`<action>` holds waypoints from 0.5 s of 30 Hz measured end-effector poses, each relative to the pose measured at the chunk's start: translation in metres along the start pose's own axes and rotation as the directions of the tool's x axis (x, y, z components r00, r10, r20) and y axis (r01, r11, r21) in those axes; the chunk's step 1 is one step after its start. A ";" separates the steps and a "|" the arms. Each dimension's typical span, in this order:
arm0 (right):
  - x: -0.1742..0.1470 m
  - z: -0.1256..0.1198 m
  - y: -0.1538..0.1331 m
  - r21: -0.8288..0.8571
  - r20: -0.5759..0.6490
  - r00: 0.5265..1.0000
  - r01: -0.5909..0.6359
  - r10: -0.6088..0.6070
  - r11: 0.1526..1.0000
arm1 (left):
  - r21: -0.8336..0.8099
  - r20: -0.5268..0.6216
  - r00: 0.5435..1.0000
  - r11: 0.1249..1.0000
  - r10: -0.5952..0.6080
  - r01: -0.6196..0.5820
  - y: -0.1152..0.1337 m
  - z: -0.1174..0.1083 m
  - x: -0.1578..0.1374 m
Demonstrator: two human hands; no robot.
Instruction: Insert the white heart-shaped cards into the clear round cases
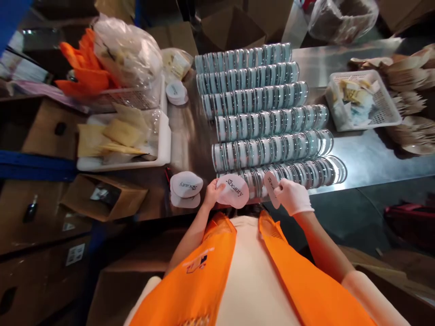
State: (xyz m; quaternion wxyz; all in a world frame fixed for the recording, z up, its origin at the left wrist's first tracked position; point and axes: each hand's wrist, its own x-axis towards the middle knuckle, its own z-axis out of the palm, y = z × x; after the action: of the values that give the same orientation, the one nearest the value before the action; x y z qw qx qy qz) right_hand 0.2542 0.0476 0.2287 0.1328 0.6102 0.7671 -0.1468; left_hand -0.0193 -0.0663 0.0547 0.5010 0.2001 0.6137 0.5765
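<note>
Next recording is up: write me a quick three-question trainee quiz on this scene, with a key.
1. Which hand wears a white knitted-looking glove? (a) left (b) right (c) both
2. True or false: the left hand is holding nothing.
3. Fill in: the clear, shiny round containers on the metal table are lined up in ___ rows.

Key:
1. (b); the gloved right hand holds a thin white card.
2. False; it holds a white rounded card printed "beauty".
3. Six.
</note>
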 end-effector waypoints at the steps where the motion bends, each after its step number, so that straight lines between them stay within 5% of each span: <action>1: 0.004 0.000 -0.003 -0.013 0.020 1.000 0.001 0.000 1.000 | -0.004 0.017 1.000 1.000 -0.004 0.004 0.000 0.000 0.000; 7: 0.042 0.059 -0.002 0.060 0.037 0.999 0.023 -0.026 0.998 | -0.002 0.097 0.994 0.998 -0.057 0.058 0.003 -0.005 0.000; 11: 0.049 0.119 0.004 0.232 -0.133 0.989 0.092 -0.063 0.968 | 0.002 0.110 0.991 0.997 -0.073 0.073 0.001 -0.007 0.000; 15: 0.041 0.156 0.005 0.398 -0.304 0.952 0.092 0.037 0.913 | 0.017 0.103 0.991 0.996 -0.084 0.082 0.001 -0.007 0.000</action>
State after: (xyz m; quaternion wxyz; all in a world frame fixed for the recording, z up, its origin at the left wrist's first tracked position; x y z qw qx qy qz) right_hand 0.2542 0.0253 0.0692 -0.1194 0.6287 0.7393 -0.2095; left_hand -0.0261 -0.0695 0.0542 0.5546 0.2071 0.5981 0.5402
